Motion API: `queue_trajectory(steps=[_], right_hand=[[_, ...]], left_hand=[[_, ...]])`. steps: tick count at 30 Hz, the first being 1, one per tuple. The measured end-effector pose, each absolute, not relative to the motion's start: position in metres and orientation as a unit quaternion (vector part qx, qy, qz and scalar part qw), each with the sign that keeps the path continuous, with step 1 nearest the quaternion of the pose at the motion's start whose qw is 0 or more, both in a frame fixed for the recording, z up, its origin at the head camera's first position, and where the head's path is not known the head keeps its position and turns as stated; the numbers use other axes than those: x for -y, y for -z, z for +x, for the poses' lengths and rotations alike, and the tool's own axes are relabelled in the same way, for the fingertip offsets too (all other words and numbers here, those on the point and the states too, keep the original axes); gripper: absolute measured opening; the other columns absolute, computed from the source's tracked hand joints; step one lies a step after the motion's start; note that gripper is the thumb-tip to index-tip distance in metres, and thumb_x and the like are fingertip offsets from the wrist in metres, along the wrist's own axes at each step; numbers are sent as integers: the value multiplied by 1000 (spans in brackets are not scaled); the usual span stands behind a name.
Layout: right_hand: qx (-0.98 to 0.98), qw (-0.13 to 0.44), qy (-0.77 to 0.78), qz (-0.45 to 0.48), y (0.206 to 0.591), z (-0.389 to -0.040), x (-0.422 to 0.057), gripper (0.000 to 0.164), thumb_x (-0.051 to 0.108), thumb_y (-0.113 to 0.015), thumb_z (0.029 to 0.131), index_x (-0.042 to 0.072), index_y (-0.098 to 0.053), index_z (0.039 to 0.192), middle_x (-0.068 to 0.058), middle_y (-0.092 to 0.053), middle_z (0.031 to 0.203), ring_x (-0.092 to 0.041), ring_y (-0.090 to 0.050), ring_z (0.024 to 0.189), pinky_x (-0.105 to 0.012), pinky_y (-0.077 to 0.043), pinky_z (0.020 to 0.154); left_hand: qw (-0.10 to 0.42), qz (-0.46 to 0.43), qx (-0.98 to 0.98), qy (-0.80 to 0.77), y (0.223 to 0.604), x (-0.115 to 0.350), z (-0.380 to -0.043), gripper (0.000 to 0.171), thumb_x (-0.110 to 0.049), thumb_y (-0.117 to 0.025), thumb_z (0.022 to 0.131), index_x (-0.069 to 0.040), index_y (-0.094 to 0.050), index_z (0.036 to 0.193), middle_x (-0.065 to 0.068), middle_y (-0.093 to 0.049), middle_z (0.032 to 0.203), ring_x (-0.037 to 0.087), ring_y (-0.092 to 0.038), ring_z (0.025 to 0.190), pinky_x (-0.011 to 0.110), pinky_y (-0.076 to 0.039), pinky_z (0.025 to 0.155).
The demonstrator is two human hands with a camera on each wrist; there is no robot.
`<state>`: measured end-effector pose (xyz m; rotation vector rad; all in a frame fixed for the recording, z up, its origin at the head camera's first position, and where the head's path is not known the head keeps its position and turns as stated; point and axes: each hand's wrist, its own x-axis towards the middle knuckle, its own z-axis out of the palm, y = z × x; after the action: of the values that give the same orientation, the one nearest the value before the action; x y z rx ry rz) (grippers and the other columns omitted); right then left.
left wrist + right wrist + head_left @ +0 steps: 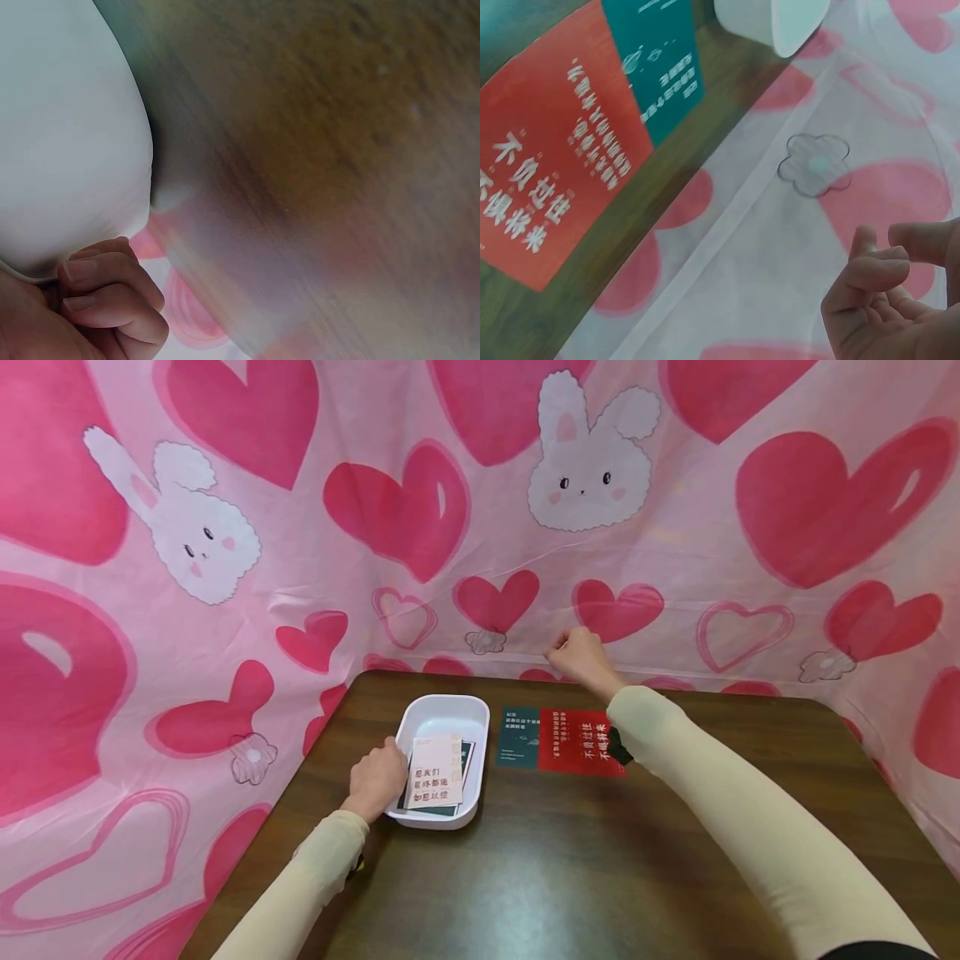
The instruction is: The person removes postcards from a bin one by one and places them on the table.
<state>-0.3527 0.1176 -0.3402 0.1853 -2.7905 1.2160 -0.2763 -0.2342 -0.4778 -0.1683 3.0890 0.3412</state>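
My left hand (378, 778) grips the left rim of a white plastic tub (437, 725) on the table. In the left wrist view its fingers (112, 274) curl against the tub's edge. Several printed cards lie stacked in the near part of the tub, a pale card (435, 770) with Chinese characters on top. My right hand (581, 656) is raised beyond two more cards, fingers loosely bent and holding nothing; the right wrist view shows thumb and index finger apart. Below it on the table lie a red card (576, 743) and a teal card (517, 739), edges meeting or overlapping.
A brown wooden table (480, 893) carries everything. Close behind and to the left hangs a pink curtain (510, 552) with hearts and rabbits. The right forearm (750, 818) reaches across the table's right side, its wrist strap overlapping the red card's edge.
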Motion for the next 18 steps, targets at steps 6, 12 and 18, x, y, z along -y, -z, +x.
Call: queue_trajectory(steps=[6,12,18], right_hand=[[912,19,-403,74,343,-354,-96,20,16,-63,98,-2,-72,96,-10,-65,79,-21,-56,63,-32,-48,58],[904,-21,-418,82,353,-351,-69,21,16,-65,99,-2,-73,95,-10,-69,77,-26,-59,65,-34,-52,58],[901,-75,-421,78,361,-341,-38,23,22,-69,101,4,-71,87,-9,-65,74,-27,-59,67,-34,-53,57]], left_hand=[[22,-58,-992,-112,480,233,-277,40,-25,-56,107,9,-53,128,24,-67,94,34,-67,74,55,-62,73],[23,-59,-991,-116,481,234,-278,42,-25,-57,107,9,-53,131,25,-67,96,34,-67,75,56,-62,75],[29,-65,-990,-123,479,234,-279,44,-26,-58,106,8,-53,133,24,-68,99,34,-68,77,56,-62,77]])
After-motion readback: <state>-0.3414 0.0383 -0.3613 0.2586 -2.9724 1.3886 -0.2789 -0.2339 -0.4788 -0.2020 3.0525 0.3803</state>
